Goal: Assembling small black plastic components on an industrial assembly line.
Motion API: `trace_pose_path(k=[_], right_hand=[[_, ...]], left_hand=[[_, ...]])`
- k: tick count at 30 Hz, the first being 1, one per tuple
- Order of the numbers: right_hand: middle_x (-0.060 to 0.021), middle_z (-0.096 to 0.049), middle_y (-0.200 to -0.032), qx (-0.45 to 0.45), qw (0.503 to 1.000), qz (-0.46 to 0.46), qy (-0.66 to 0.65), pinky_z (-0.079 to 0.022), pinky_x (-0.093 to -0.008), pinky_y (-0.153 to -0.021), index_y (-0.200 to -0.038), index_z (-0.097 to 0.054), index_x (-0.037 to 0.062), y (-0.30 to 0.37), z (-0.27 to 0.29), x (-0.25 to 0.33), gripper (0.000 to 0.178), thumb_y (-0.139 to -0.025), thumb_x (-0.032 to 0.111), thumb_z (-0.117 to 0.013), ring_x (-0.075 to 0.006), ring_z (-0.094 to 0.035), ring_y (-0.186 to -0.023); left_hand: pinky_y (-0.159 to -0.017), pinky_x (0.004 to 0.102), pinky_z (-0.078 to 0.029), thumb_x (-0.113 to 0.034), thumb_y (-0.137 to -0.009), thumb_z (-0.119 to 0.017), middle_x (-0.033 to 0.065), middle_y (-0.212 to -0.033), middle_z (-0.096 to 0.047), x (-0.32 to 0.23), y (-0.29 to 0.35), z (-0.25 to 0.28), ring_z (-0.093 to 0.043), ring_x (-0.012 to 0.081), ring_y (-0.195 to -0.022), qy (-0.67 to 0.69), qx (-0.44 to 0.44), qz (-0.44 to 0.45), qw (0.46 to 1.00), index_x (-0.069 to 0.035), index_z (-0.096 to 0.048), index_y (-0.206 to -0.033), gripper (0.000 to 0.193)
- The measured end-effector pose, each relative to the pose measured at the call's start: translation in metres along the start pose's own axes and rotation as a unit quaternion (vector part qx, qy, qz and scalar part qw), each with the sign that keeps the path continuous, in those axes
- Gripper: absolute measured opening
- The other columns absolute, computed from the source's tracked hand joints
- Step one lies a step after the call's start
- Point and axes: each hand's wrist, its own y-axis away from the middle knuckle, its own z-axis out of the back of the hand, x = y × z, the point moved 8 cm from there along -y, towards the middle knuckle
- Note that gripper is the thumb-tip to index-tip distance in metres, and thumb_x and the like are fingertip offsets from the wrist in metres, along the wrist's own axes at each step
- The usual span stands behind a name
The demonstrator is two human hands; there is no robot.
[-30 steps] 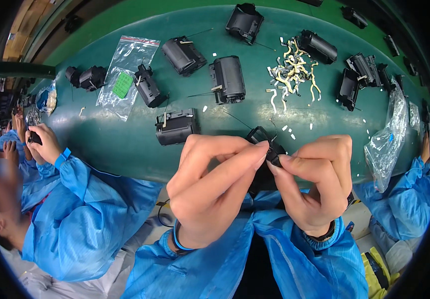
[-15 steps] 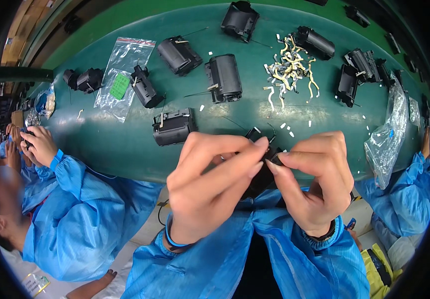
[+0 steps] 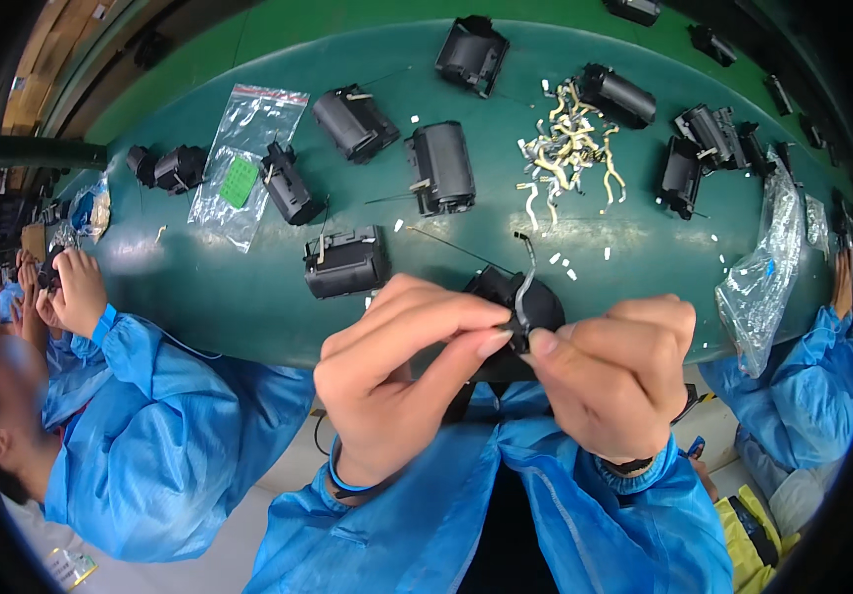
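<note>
A black plastic housing sits between my hands at the near edge of the table, partly covered by my fingers. From it rises a narrow pale ribbon cable, with a dark tip at its upper end. My left hand pinches with thumb and forefinger at the cable's lower end, close against the housing. Curled at the housing's right side is my right hand, its thumb pressed near the same spot. The exact contact under the fingertips is hidden. A thin dark wire sticks out leftward from the housing.
Several similar black housings, one nearby, lie around the green table. Beyond my hands is a pile of ribbon cables with small white scraps. Clear plastic bags lie left and right. Co-workers in blue sleeves sit on both sides.
The ribbon cable now stands up in plain sight above the housing, and more of the housing shows. My hands have come closer together, the right one shifting slightly down and left.
</note>
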Motion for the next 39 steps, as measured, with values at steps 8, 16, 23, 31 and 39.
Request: trace_pose_path(k=[8,16,23,31,39], right_hand=[[0.0030,-0.068,-0.095,-0.048,0.997,0.053,0.017,-0.041,-0.0284,-0.066,-0.093,-0.081,0.0081,0.001,0.010,0.010,0.027,-0.065,0.008,-0.083,-0.0144,-0.055,-0.085],[0.0037,-0.068,-0.089,-0.024,0.986,0.135,0.092,-0.041,-0.0264,-0.065,-0.087,-0.079,0.0093,-0.015,0.016,0.015,0.018,-0.069,0.010,-0.079,-0.0126,-0.059,-0.083],[-0.0121,-0.063,-0.082,0.054,0.987,0.032,0.146,-0.049,-0.0415,-0.067,-0.092,-0.066,0.0022,-0.118,0.029,-0.066,0.016,-0.084,0.010,-0.078,-0.0332,-0.061,-0.076],[-0.0243,-0.075,-0.099,0.091,0.959,-0.210,0.168,-0.057,-0.0491,-0.093,-0.097,-0.074,0.0011,-0.231,-0.082,-0.333,0.028,-0.083,0.025,-0.077,-0.0415,-0.073,-0.100],[-0.0259,-0.075,-0.103,0.198,0.922,-0.274,0.186,-0.059,-0.0460,-0.090,-0.110,-0.068,-0.0068,-0.204,-0.108,-0.310,0.049,-0.090,0.037,-0.078,-0.0418,-0.073,-0.102]], left_hand=[[-0.070,0.0361,-0.053,0.004,-0.072,-0.084,0.0140,-0.083,-0.074,-0.020,-0.004,-0.001,-0.068,0.0281,-0.075,-0.009,0.020,-0.165,0.986,0.006,-0.076,-0.089,0.019],[-0.069,0.0342,-0.053,0.001,-0.070,-0.088,0.0118,-0.082,-0.076,-0.021,0.009,0.003,-0.069,0.0263,-0.074,-0.040,-0.056,-0.188,0.980,0.002,-0.079,-0.092,0.024],[-0.068,0.0321,-0.049,-0.002,-0.074,-0.089,0.0055,-0.085,-0.076,-0.029,0.016,0.025,-0.065,0.0210,-0.073,-0.066,-0.106,-0.194,0.973,-0.003,-0.081,-0.103,0.030],[-0.064,0.0300,-0.049,0.002,-0.073,-0.087,0.0061,-0.083,-0.073,-0.046,0.019,0.004,-0.063,0.0205,-0.071,-0.032,-0.006,-0.213,0.977,-0.004,-0.083,-0.100,0.028],[-0.063,0.0304,-0.049,0.004,-0.075,-0.085,0.0077,-0.085,-0.074,-0.016,0.027,0.011,-0.064,0.0213,-0.070,-0.051,-0.002,-0.149,0.987,-0.002,-0.082,-0.101,0.027]])
